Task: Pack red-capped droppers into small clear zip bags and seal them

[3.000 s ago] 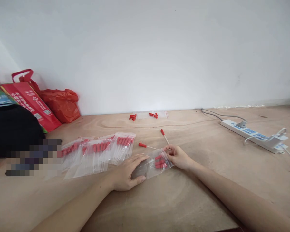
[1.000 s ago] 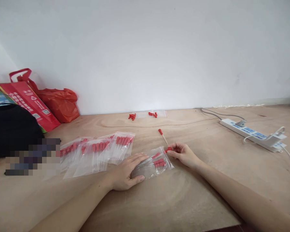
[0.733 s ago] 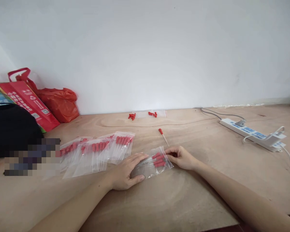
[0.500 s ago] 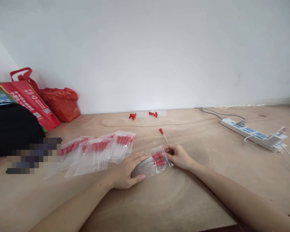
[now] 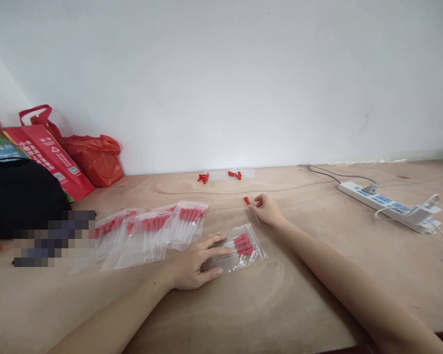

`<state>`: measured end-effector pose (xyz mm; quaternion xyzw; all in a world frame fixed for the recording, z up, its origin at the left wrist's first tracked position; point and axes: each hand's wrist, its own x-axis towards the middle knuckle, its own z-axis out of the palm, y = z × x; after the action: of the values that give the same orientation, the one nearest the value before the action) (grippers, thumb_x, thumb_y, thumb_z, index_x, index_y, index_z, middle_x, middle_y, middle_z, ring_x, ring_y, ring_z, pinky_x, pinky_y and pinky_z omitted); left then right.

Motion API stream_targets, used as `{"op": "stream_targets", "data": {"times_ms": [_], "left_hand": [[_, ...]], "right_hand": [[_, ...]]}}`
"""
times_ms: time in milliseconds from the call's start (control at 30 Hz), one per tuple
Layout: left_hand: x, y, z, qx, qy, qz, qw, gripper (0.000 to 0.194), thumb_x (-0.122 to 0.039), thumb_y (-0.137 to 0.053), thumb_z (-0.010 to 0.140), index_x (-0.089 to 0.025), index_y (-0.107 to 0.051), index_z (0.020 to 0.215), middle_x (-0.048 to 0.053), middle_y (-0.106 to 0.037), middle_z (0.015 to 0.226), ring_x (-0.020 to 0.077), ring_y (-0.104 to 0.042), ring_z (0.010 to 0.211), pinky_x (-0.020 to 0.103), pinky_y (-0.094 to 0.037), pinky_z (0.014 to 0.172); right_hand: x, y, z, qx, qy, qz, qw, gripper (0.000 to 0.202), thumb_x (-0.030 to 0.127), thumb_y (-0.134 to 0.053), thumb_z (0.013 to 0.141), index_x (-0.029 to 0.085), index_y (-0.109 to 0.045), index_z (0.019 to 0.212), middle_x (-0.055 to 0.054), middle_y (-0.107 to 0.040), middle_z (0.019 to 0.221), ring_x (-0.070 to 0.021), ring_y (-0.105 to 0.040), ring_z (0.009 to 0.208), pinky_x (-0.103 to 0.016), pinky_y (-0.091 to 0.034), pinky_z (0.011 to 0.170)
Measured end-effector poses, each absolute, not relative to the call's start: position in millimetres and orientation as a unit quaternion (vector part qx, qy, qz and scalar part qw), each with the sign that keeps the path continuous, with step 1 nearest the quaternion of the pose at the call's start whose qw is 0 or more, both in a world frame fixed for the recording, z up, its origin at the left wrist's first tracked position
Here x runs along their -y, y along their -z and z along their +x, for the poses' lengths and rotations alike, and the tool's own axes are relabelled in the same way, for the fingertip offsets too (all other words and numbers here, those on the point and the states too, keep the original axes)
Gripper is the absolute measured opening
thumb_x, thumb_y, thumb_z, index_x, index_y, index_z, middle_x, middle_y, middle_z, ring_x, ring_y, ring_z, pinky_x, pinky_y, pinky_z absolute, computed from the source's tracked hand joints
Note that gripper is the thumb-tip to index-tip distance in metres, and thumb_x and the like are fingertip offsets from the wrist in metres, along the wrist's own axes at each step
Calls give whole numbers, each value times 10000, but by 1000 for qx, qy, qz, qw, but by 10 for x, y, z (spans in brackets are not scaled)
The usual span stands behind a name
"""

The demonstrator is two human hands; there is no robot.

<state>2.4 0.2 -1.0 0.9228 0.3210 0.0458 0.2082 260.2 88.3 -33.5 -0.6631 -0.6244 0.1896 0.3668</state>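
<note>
My left hand (image 5: 199, 260) lies with its fingers spread on the left end of a clear zip bag (image 5: 231, 263). Inside that bag are several thin sticks with red tips (image 5: 244, 243). Beyond the bag, my right hand (image 5: 268, 209) is at a single red-tipped stick (image 5: 247, 200) lying on the table; its fingertips are beside the stick's shaft, and whether they grip it cannot be made out. To the left, overlapping zip bags (image 5: 153, 236) hold more red-tipped sticks.
Near the wall on the wooden table (image 5: 288, 305) lie loose red pieces (image 5: 203, 178) and a flat clear bag (image 5: 249, 173). A white power strip (image 5: 386, 204) with cables is at right. Red bags (image 5: 96, 160) and a black bag (image 5: 22, 199) stand at left.
My right hand has left the edge of the zip bag and moved forward to the single red-tipped stick. My left hand stays on the bag, which now lies flatter.
</note>
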Motion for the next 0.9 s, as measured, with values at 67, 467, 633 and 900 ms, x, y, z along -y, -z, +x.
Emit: {"op": "stream_targets", "data": {"times_ms": [67,467,633,900], "left_hand": [[4,14,20,-326,-49,921,208,431,-324,-478,815,-339,-393,1237,4,-273,1381,237,-256,1259,422,-270,1015],[27,25,19,-321,-23,931,172,506,-346,-402,856,-334,-222,1329,6,-209,1410,241,-195,1283,451,-231,1028],[29,19,29,-310,-10,938,155,518,-339,-390,860,-324,-194,1339,5,-181,1419,249,-174,1288,460,-225,1027],[25,-9,44,-315,-1,936,156,517,-337,-389,859,-323,-196,1339,6,-174,1421,247,-170,1289,458,-223,1028]], "right_hand": [[-1030,306,2532,617,-195,-687,332,357,347,-642,623,154,-523,899,-73,-605,786,-196,-560,780,-275,-400,646],[-987,167,2698,606,-267,-661,353,382,225,-489,724,142,-409,1088,-36,-569,756,-150,-567,654,-251,-421,566],[-529,237,2859,504,-334,-587,538,356,287,-451,705,204,-347,1035,64,-445,670,-81,-499,463,-222,-418,444],[-184,398,2708,415,-410,-499,641,454,379,-595,622,237,-326,958,81,-447,717,-77,-535,479,-234,-458,459]]}}
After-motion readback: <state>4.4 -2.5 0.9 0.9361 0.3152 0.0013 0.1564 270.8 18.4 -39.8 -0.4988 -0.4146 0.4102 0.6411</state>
